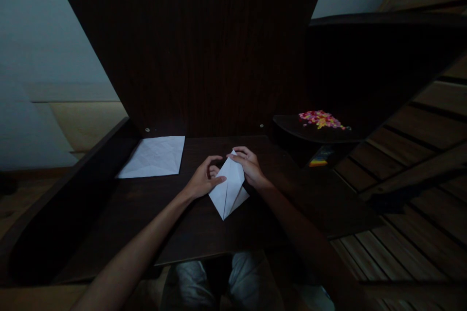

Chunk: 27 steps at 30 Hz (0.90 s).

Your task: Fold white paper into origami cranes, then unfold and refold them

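White paper [233, 184], folded to a point at each end, is held over the bench [146, 214]: the left hand [202, 179] grips its left edge, thumb on top; the right hand [250, 164] pinches the far tip. Leftward lies a creased sheet [155, 158]; colourful bits [321, 119] spread on the right-hand shelf [290, 126].

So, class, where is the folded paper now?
In the head view, the folded paper is just below centre, held by the left hand and right hand, right of the flat white sheet.
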Available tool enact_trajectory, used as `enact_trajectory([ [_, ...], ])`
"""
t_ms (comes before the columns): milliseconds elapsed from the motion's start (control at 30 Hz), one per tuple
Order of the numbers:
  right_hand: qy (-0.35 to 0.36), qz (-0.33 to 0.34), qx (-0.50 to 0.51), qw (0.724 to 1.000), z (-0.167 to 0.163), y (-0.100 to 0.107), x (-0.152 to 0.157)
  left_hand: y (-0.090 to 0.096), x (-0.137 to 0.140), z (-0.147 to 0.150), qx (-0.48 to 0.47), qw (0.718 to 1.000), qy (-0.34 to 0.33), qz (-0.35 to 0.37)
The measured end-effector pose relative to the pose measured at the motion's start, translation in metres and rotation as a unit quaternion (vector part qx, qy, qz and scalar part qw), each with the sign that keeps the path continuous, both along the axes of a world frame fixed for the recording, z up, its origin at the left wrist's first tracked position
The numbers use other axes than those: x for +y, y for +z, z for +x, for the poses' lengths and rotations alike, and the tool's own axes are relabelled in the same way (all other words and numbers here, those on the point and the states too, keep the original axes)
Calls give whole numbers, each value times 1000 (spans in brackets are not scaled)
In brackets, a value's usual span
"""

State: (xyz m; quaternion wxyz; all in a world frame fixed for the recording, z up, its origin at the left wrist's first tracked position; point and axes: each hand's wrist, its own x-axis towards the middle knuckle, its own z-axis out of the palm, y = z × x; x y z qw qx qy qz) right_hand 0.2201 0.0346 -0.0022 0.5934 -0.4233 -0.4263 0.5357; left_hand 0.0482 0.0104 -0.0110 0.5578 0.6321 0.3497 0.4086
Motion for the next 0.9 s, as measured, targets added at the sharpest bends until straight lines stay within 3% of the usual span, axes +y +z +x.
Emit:
enact_trajectory([
  [133,-12,-4,16,1000,1,0,1,1,-2,0,-20,999,-38,14],
  [267,-17,-6,9,1000,2,-2,3,0,-3,-1,21,997,-71,35],
  [500,-10,-17,30,999,3,-3,6,4,-5,-2,26,999,-47,3],
  [633,51,-77,58,994,6,3,5,6,1,-4,-36,999,25,-9],
  [900,108,-74,50,990,8,9,-3,4,10,-7,-116,972,202,-22],
])
